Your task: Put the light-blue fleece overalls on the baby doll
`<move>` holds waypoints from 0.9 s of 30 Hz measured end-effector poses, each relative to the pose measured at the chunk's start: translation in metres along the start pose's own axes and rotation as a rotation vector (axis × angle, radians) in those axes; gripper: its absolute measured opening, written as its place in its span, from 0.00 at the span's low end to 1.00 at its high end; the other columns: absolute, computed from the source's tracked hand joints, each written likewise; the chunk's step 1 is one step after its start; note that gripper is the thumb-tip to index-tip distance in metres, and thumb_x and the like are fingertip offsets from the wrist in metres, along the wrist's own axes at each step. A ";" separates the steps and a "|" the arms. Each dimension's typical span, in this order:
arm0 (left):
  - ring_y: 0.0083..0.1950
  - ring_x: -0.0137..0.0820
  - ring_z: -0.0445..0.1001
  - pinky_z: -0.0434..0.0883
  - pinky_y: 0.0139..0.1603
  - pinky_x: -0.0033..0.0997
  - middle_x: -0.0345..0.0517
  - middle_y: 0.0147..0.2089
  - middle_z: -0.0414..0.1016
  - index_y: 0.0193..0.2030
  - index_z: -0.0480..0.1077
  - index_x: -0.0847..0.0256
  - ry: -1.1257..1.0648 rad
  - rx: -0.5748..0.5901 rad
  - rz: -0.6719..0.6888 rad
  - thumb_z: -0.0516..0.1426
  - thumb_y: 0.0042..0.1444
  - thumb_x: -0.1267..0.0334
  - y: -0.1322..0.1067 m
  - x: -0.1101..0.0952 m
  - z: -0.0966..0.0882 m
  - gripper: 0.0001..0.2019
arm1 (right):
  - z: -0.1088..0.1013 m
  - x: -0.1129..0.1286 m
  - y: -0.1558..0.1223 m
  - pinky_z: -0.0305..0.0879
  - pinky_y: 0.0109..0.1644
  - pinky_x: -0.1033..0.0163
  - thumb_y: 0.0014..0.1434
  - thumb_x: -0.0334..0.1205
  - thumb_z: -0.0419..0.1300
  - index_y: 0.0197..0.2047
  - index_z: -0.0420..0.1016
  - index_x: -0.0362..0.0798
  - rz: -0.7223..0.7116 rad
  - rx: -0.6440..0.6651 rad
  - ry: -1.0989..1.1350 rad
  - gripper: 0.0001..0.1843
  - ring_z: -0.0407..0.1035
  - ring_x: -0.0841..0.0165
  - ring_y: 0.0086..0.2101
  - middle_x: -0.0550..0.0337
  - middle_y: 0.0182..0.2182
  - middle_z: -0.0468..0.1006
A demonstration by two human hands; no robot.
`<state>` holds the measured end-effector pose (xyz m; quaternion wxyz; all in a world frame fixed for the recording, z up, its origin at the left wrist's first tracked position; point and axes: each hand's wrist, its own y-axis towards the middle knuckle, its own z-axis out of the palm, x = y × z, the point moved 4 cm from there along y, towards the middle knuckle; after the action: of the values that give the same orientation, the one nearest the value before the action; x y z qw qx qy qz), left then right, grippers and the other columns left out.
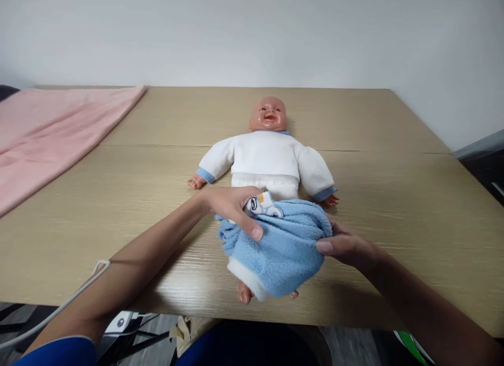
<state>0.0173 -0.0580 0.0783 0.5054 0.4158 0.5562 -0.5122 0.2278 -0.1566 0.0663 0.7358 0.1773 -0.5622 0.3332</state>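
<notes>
Blue garment [283,255], bunched over the doll's [265,155] legs near the table's [381,198] front edge, and both hands are on it! The left hand [236,207] grasps one side, thumb across the front; the right hand [350,248] grips the other. The doll lies face up, toes peeking out below, pink cloth [59,129] well off to the left.

doll [269,115]: 1 | person's hands [232,206] [350,249]: 2 | blue garment [285,255]: 1 | pink cloth [59,140]: 1
</notes>
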 end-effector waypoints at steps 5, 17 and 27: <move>0.39 0.41 0.84 0.86 0.44 0.38 0.46 0.39 0.88 0.41 0.83 0.59 0.018 0.035 -0.076 0.83 0.48 0.51 0.000 0.012 -0.005 0.22 | -0.012 -0.012 0.004 0.79 0.55 0.54 0.61 0.55 0.78 0.67 0.81 0.46 0.022 -0.079 0.193 0.37 0.81 0.54 0.54 0.49 0.54 0.87; 0.62 0.45 0.86 0.79 0.74 0.47 0.51 0.54 0.90 0.63 0.82 0.56 -0.018 -0.164 0.120 0.75 0.62 0.40 0.004 0.010 -0.005 0.30 | 0.016 0.004 0.008 0.78 0.37 0.63 0.69 0.57 0.77 0.53 0.81 0.45 0.167 0.142 -0.030 0.25 0.80 0.65 0.32 0.56 0.34 0.85; 0.61 0.42 0.86 0.79 0.70 0.42 0.47 0.59 0.89 0.60 0.83 0.56 0.064 -0.155 0.059 0.69 0.70 0.40 0.007 0.001 0.005 0.23 | 0.020 0.006 0.005 0.77 0.38 0.61 0.71 0.61 0.72 0.46 0.82 0.45 0.060 0.062 -0.090 0.24 0.76 0.65 0.31 0.56 0.32 0.81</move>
<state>0.0251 -0.0618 0.0768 0.5331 0.4077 0.5976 -0.4388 0.2115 -0.1639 0.0773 0.6937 0.1979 -0.5891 0.3639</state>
